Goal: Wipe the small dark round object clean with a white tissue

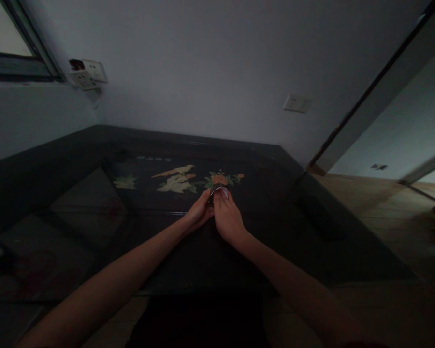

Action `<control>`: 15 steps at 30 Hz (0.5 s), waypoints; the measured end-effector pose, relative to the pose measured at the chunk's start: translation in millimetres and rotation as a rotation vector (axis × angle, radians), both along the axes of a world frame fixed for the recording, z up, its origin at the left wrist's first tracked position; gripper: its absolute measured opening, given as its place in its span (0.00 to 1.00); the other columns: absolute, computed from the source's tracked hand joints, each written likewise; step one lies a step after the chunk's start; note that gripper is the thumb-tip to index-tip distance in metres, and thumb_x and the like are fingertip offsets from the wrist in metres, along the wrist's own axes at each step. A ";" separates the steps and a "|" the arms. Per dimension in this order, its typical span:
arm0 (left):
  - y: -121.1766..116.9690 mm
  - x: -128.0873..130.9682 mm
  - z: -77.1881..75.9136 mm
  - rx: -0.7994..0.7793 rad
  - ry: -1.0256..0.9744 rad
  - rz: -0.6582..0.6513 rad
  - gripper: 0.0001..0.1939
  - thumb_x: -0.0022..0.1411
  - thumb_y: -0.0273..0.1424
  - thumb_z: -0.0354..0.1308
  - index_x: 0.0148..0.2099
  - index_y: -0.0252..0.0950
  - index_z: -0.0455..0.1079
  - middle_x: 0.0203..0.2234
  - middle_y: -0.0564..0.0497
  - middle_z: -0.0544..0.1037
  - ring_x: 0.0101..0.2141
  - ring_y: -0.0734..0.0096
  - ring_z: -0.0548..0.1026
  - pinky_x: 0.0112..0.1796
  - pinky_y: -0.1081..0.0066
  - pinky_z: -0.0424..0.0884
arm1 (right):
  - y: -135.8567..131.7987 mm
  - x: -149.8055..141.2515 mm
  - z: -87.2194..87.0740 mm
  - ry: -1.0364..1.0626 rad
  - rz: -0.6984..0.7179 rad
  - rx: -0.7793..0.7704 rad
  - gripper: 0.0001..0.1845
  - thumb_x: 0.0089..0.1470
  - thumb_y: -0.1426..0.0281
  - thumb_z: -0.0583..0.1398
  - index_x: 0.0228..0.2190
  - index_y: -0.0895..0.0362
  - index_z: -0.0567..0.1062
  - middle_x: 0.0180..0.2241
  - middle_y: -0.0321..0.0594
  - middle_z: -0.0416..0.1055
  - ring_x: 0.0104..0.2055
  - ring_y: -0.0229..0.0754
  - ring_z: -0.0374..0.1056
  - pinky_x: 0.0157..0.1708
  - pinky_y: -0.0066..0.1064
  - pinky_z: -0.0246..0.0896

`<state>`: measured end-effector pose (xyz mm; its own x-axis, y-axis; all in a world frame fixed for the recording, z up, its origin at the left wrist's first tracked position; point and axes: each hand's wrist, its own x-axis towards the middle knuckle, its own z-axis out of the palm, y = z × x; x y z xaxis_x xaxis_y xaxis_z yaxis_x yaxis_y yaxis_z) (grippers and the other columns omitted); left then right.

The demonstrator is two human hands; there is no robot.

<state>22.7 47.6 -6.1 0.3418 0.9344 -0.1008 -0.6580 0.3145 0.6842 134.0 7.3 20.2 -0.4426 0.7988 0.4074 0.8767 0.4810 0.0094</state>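
My left hand (198, 211) is closed around a small dark, shiny, rounded object (212, 191), whose exact kind the dim light does not let me tell. My right hand (229, 218) is pressed against the same object from the right, fingers together. Under its fingertips shows a small white piece (224, 192), perhaps tissue or cloth. Both hands meet over the dark table (217, 270), just in front of a painted orange flower (219, 179) on its top.
A painted bird (184, 169) and pale lettering decorate the table behind my hands. A dark oblong thing (321, 220) lies at the right. Sockets (297, 103) are on the wall behind; more sockets (94, 70) are at the left corner. Wooden floor (366, 203) shows at the right.
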 end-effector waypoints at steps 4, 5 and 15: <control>-0.9 2.4 -3.0 0.078 0.020 0.024 0.13 0.64 0.36 0.54 0.48 0.36 0.70 0.47 0.45 0.76 0.51 0.63 0.72 0.54 0.64 0.64 | -4.9 -3.3 -0.1 -0.051 -0.094 0.017 0.26 0.59 0.81 0.45 0.56 0.81 0.60 0.58 0.70 0.60 0.63 0.58 0.55 0.62 0.46 0.49; -1.8 2.9 -2.3 0.090 0.030 0.033 0.13 0.64 0.37 0.55 0.47 0.35 0.70 0.46 0.45 0.76 0.50 0.63 0.72 0.52 0.64 0.65 | -6.0 -3.6 0.3 -0.063 -0.108 0.016 0.26 0.59 0.81 0.45 0.56 0.81 0.60 0.57 0.70 0.60 0.63 0.58 0.56 0.62 0.46 0.50; -12.8 1.2 10.1 0.147 0.172 0.081 0.18 0.53 0.42 0.65 0.41 0.38 0.67 0.37 0.52 0.73 0.39 0.70 0.72 0.38 0.72 0.70 | -6.9 5.8 21.7 -0.013 -0.056 -0.159 0.16 0.56 0.79 0.49 0.43 0.67 0.73 0.39 0.56 0.76 0.44 0.50 0.71 0.52 0.39 0.56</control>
<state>23.9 34.8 4.1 0.2545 0.9670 -0.0122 -0.5467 0.1543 0.8230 139.8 0.4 42.0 -0.4001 0.8763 0.2684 0.9024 0.4278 -0.0514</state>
